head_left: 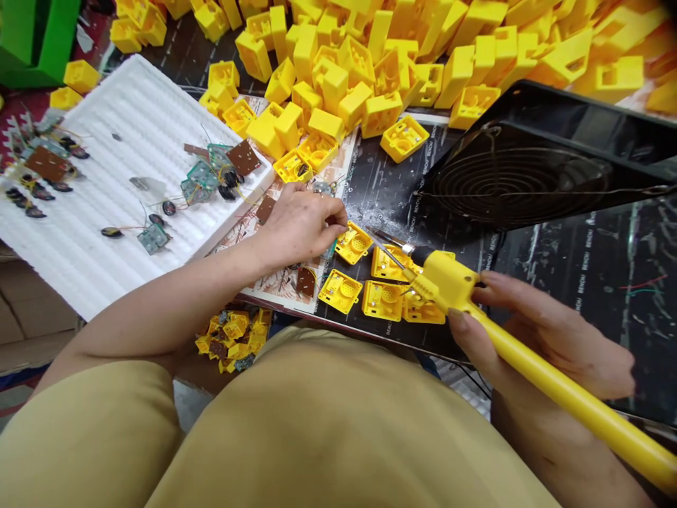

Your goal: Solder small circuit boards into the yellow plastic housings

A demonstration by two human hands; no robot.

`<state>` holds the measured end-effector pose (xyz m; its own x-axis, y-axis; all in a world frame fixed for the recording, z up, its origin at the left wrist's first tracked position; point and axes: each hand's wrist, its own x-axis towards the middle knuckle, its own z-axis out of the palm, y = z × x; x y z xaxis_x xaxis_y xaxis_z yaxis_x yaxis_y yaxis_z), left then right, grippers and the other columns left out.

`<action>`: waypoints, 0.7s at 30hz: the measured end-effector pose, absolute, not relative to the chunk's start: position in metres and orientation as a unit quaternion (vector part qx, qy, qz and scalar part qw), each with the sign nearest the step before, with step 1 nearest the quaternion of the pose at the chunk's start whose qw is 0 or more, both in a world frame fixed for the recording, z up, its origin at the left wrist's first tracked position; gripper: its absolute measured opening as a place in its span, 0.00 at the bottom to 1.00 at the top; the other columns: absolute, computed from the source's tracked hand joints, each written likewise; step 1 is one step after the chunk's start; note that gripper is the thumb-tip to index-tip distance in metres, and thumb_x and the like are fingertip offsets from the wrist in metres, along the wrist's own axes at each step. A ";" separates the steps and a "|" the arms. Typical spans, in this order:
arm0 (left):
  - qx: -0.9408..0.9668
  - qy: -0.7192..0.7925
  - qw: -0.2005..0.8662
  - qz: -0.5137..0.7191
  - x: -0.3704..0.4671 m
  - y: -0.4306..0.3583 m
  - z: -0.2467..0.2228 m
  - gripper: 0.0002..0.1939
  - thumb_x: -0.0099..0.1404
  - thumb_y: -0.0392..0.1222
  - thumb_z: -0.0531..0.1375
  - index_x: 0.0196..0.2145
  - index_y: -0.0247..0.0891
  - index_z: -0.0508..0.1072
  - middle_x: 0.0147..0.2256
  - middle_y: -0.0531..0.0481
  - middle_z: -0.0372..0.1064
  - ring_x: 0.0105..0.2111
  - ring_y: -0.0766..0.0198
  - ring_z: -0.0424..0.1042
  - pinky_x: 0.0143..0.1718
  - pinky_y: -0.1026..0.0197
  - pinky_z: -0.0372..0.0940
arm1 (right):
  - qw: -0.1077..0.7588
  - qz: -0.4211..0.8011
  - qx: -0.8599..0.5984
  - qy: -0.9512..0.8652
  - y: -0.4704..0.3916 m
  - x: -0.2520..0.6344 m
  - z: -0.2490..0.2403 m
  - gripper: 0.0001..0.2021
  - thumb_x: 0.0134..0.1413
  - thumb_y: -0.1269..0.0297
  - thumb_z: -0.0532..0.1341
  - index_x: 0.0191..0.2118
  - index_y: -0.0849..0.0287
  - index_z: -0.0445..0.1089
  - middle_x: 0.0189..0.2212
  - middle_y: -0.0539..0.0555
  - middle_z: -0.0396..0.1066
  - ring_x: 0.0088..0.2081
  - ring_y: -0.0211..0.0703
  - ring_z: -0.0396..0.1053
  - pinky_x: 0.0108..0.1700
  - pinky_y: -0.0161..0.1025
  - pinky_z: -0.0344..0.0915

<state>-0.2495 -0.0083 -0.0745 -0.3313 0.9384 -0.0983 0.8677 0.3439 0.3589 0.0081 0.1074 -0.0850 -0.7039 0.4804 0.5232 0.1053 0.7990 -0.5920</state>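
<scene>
My right hand is wrapped round a yellow soldering iron with a long yellow handle. Its metal tip points left, over several open yellow plastic cases on the black bench. My left hand is closed in a pinch beside the upper left case. A sliver of green shows under its fingertips, but what they hold is mostly hidden. Below that hand, a brown board with thin wires lies on patterned paper. Another open case sits just right of it.
A black fan stands at the right. Yellow cases are heaped along the back. On the left, a white foam sheet bears green circuit boards with wires and small black discs. More yellow parts lie below the bench edge.
</scene>
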 end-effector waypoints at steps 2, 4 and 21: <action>0.562 0.806 0.146 0.113 -0.250 -0.007 -0.075 0.08 0.62 0.41 0.59 0.34 0.38 0.77 0.33 0.50 0.78 0.39 0.56 0.74 0.50 0.47 0.60 | 0.357 0.277 -0.120 -0.884 0.108 0.004 -0.086 0.26 0.49 0.70 0.69 0.55 0.52 0.68 0.36 0.51 0.76 0.29 0.39 0.73 0.25 0.33 0.69; 0.562 0.808 0.143 0.107 -0.249 -0.007 -0.074 0.09 0.62 0.41 0.58 0.34 0.38 0.77 0.34 0.49 0.78 0.39 0.56 0.74 0.48 0.49 0.61 | 0.354 0.298 -0.116 -0.879 0.107 0.000 -0.083 0.21 0.48 0.72 0.69 0.50 0.55 0.70 0.35 0.51 0.75 0.30 0.39 0.74 0.27 0.33 0.71; 0.624 0.776 0.067 0.052 -0.245 -0.007 -0.070 0.11 0.63 0.39 0.54 0.32 0.38 0.77 0.31 0.50 0.75 0.38 0.58 0.72 0.48 0.51 0.62 | 0.273 0.199 -0.022 -0.941 0.101 -0.007 -0.065 0.09 0.52 0.71 0.68 0.38 0.60 0.68 0.31 0.50 0.74 0.32 0.37 0.73 0.39 0.34 0.73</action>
